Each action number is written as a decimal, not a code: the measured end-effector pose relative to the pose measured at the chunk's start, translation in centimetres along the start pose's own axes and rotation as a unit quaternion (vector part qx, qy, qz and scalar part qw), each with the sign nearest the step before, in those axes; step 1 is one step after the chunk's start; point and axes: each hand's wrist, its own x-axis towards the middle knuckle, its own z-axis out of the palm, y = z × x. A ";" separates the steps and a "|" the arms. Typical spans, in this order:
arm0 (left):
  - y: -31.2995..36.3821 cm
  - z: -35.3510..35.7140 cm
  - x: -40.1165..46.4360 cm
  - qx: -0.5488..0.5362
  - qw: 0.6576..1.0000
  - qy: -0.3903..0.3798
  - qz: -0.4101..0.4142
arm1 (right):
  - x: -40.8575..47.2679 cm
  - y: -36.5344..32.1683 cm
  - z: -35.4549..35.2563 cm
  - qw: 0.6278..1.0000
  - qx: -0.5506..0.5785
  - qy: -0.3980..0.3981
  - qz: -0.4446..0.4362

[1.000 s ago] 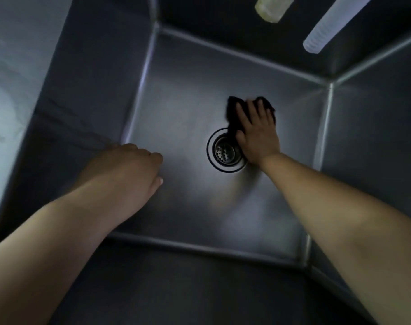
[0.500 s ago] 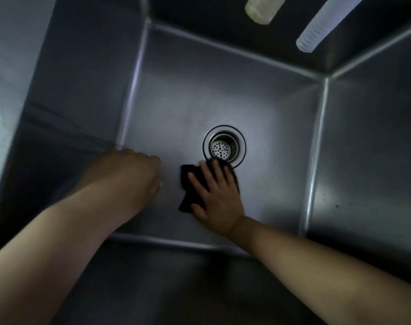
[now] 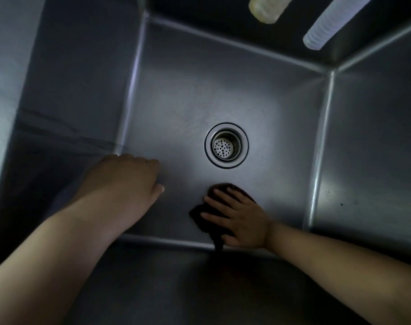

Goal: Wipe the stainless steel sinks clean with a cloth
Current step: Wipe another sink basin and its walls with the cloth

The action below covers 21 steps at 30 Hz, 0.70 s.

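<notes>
The cloth (image 3: 203, 215) lies on the sink (image 3: 188, 95) floor just nearer than the drain (image 3: 226, 145), flattened under the right hand's (image 3: 241, 219) spread fingers. The left hand (image 3: 124, 184), loosely curled and holding nothing, hangs left of the drain.

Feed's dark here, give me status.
Right hand flat, pressing dark cloth on sink floor. Left hand empty. Drain uncovered, nothing blocking.

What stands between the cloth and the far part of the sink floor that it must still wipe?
Only the drain strainer lies ahead of the cloth under the right hand; the sink floor beyond shows nothing else.
</notes>
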 end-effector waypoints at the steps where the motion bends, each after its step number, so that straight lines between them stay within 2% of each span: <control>1: 0.0 0.0 0.0 0.003 1.000 0.003 0.000 | 1.1 -0.2 -0.1 1.000 0.001 0.005 0.010; 5: 0.1 -0.2 0.0 0.006 1.000 -0.004 -0.004 | 8.6 0.4 -1.3 0.998 -0.003 0.043 0.053; 8: -0.1 -0.4 0.0 -0.003 1.000 -0.018 -0.018 | 14.3 2.8 -3.2 0.989 -0.014 0.069 0.132; 11: -0.1 -0.4 -0.2 0.004 1.000 -0.015 -0.022 | 16.8 6.5 -5.0 0.975 -0.022 0.062 0.214; 17: -0.1 -0.3 -0.3 0.023 0.999 -0.019 -0.015 | 13.4 14.5 -6.8 0.929 -0.003 0.074 0.362; 21: 0.1 -0.4 -0.3 0.017 1.000 -0.025 -0.006 | 6.7 13.4 -5.5 0.911 -0.009 0.070 0.406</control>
